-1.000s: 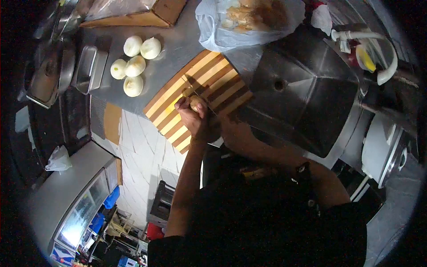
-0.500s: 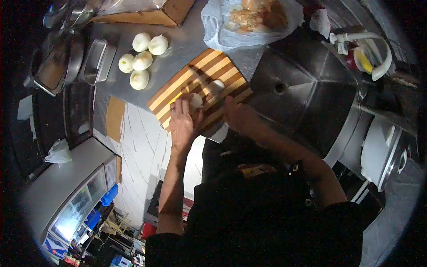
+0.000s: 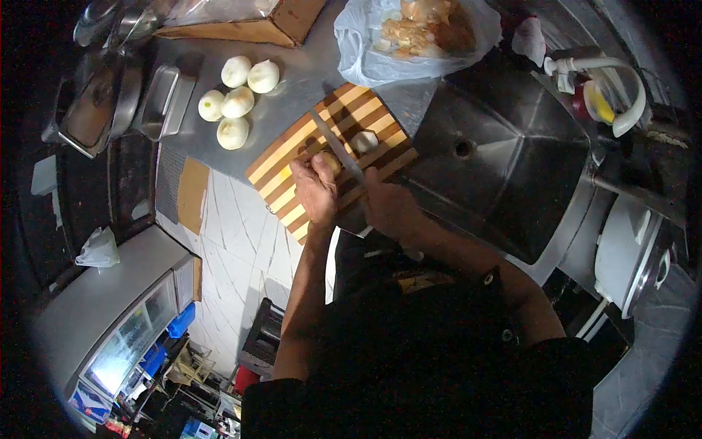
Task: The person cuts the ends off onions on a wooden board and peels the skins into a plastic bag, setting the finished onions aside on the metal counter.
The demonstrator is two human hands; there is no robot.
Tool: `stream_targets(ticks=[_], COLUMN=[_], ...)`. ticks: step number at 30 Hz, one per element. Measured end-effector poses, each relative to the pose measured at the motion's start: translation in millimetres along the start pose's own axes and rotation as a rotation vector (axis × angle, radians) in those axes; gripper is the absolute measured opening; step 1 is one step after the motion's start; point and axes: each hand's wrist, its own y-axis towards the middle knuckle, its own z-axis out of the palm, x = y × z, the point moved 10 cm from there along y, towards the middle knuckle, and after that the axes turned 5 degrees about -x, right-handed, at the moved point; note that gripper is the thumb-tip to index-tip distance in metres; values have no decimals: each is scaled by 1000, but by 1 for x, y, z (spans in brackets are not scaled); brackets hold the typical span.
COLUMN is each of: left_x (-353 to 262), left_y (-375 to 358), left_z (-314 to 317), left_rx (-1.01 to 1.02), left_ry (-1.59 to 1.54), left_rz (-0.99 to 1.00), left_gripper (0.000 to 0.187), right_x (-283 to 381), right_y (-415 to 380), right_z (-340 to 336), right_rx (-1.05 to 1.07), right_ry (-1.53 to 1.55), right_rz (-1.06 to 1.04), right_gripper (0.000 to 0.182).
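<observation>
A striped wooden cutting board [image 3: 281, 192] lies on the metal counter, partly under both hands. My left hand [image 3: 316, 196] is closed round an onion [image 3: 331, 162], mostly hidden by the fingers. In my right hand [image 3: 390, 208] is a knife [image 3: 338, 143], its blade reaching up and left across the board, just right of the held onion. The handle is hidden in the fist. A white onion piece [image 3: 364, 142] rests on the board to the right of the blade. Left of the board sit several peeled onions [image 3: 238, 102] in a cluster.
Beyond the board is a plastic bag [image 3: 356, 62] with onion skins [image 3: 420, 33] in it. A metal sink [image 3: 504, 168] with a white faucet [image 3: 629, 110] is at the right. A metal tray [image 3: 167, 102] and a cardboard box [image 3: 241, 31] stand on the left side.
The knife has come up and its blade now lies beside the onion. My left hand has turned and shifted slightly right, with its fingers curled round the onion.
</observation>
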Motion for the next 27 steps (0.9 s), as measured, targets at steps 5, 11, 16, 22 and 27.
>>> stream_targets(ticks=[5, 11, 16, 22, 27], left_x=[2, 16, -9, 6, 0], left_y=[1, 2, -5, -3, 0], left_z=[0, 4, -1, 4, 0], left_rx=[-72, -91, -83, -99, -132], left_ry=[-28, 13, 0, 120, 6], left_rz=[111, 96, 164, 160, 147], left_gripper=[27, 34, 23, 23, 29], right_x=[-21, -29, -27, -16, -1], right_y=[1, 3, 13, 31, 12], right_z=[28, 51, 48, 47, 24], right_rx=[34, 157, 150, 100, -64], right_ry=[135, 64, 189, -58, -150], right_rz=[136, 194, 256, 87, -45], right_gripper=[27, 32, 36, 34, 34])
